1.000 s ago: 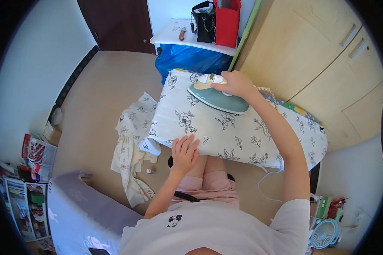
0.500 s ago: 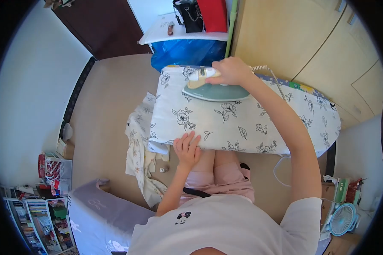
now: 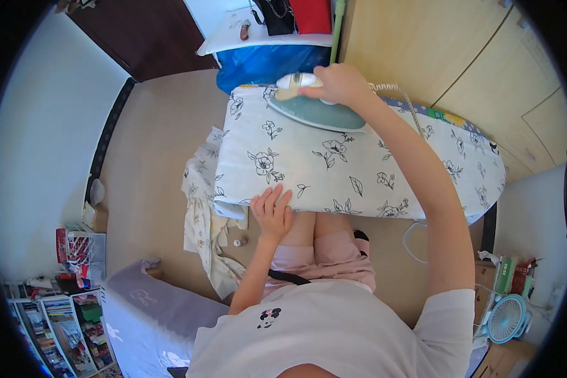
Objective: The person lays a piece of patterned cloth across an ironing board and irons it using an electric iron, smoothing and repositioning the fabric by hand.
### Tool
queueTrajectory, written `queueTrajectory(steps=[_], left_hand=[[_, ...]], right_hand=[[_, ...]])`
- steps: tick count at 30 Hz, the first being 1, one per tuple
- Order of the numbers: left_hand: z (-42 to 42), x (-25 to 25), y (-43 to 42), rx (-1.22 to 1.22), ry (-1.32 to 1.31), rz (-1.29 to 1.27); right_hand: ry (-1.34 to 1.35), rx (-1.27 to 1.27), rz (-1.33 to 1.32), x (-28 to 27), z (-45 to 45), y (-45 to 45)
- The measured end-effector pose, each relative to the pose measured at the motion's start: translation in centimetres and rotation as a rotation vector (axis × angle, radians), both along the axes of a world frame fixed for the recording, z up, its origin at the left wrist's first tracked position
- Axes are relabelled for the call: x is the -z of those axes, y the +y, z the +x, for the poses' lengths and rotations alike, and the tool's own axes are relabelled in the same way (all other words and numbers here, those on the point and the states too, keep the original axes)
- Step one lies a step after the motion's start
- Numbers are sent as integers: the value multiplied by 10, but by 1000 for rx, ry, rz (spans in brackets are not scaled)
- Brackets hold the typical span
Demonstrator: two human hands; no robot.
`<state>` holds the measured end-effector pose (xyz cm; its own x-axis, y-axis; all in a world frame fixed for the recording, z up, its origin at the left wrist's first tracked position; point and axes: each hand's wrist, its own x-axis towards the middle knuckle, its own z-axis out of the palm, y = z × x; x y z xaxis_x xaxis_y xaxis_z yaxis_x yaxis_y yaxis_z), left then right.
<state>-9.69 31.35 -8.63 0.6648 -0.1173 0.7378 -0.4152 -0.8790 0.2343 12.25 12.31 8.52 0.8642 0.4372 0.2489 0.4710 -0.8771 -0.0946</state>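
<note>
White fabric point(image 3: 309, 170) with black flower drawings lies spread over an ironing board, whose patterned cover point(image 3: 455, 120) shows along the far right edge. My right hand point(image 3: 340, 85) is wrapped round the handle of a green and white iron point(image 3: 315, 113), which rests on the fabric near the board's far edge, its tip to the left. My left hand point(image 3: 272, 211) lies with fingers spread on the near edge of the fabric, holding nothing. Part of the fabric hangs down at the board's left end.
Crumpled floral cloth point(image 3: 201, 214) and a small bottle point(image 3: 240, 241) lie on the floor. Behind the board are a blue bag point(image 3: 264, 63) and a wooden cabinet point(image 3: 416, 50). A bed point(image 3: 151, 309) is at lower left, a fan point(image 3: 506, 318) at lower right.
The camera view has shifted. My right hand has moved the iron slightly toward the board's far edge. My left hand stays at the fabric's near edge.
</note>
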Motion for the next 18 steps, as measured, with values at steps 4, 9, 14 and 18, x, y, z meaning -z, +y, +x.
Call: queueTrajectory(steps=[4,9,14,18], left_hand=[[-1,-2,1,0,11,16],[1,-5,-1,-9,29,10],[1,0,1,-16,-5,26],[4,5,5,-1,-57,71]], right_hand=[[48,9,-8,-2,5,-4],[98,-188,-134,-13,-9,-10],[64,-17,41,-4,7,-6],[126,-292,-136,-13,-1,-18]])
